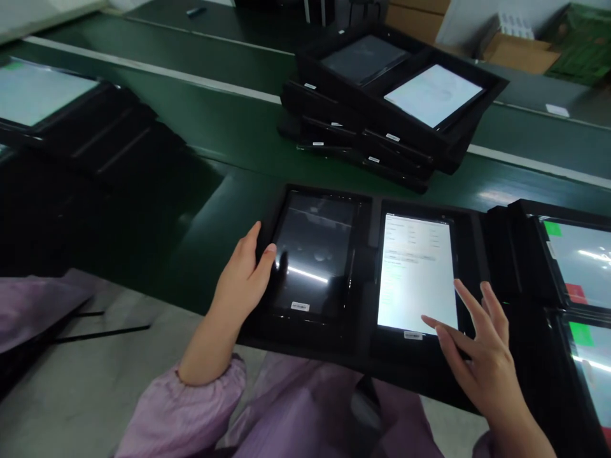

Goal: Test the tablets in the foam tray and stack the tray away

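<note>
A black foam tray (365,343) in front of me holds two tablets side by side. The left tablet (312,254) has a dark screen with a light streak reflected in it. On the right tablet (415,273) the screen is lit white with lines of small text I cannot read. My left hand (244,273) grips the tray's left edge, its thumb over the rim and the other fingers partly hidden. Over the lower right of the lit screen, my right hand (482,350) has its fingers spread, the index fingertip at the glass; whether it touches I cannot tell.
Behind the tray, a crooked stack of black trays (377,127) bears tablets on top. At right stand trays with lit tablets (580,261) showing green and red patches. More stacked trays (95,127) sit at left. The green bench (229,216) has a front edge near me.
</note>
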Demonstrator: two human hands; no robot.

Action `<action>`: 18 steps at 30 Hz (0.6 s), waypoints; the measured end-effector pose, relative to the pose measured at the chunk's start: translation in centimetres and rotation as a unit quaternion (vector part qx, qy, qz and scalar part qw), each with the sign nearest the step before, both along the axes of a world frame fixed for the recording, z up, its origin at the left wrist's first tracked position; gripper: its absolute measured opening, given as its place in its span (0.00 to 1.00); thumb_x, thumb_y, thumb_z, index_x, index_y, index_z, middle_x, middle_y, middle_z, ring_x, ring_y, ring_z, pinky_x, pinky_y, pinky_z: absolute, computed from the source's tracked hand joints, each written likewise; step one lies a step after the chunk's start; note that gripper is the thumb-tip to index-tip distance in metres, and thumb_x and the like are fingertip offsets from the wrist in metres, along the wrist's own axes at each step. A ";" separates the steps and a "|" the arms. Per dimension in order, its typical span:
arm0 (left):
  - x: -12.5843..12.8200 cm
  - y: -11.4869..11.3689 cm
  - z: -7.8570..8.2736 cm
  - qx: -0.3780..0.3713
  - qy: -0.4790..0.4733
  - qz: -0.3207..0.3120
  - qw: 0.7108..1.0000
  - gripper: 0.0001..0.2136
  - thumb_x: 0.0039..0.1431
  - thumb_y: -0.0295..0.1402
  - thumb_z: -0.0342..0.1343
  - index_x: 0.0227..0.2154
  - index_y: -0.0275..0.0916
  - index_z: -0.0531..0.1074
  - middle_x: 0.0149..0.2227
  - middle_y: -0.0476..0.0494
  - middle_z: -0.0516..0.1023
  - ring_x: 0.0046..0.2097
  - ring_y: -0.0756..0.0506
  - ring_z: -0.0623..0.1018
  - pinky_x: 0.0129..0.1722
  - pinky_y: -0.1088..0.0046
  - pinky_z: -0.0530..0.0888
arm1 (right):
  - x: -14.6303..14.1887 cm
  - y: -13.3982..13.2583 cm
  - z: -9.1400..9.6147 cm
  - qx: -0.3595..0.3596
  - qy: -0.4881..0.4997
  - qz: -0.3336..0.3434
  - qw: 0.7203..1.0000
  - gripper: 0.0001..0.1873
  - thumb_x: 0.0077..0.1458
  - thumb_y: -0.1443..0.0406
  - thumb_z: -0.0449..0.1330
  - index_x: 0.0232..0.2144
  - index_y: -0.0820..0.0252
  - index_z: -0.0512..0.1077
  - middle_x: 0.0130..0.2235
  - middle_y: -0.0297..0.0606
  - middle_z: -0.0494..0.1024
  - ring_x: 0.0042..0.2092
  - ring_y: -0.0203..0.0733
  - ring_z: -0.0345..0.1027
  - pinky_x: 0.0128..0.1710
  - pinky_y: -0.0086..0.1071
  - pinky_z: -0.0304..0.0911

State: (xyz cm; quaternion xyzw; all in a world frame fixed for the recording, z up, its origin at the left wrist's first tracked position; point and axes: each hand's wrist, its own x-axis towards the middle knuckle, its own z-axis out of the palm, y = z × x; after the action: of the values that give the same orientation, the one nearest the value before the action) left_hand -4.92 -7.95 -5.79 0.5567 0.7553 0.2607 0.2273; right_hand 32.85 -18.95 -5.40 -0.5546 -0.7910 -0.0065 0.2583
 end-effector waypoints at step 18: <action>0.2 0.6 0.3 0.009 0.025 0.013 1.000 0.32 0.67 0.45 0.50 0.71 0.37 0.65 0.71 0.34 0.69 0.73 0.33 0.68 0.74 0.49 0.64 | -0.5 -0.2 1.1 0.003 0.023 0.097 0.995 0.12 0.66 0.71 0.60 0.41 0.54 0.84 0.78 0.25 0.52 0.77 0.61 0.49 0.66 0.52 0.69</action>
State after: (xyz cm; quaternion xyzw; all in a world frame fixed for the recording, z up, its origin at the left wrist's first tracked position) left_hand -4.67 -7.31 -5.45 0.5556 0.7652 0.2566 0.1999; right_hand 32.39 -19.11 -4.34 -0.4741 -0.8350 0.0288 0.2778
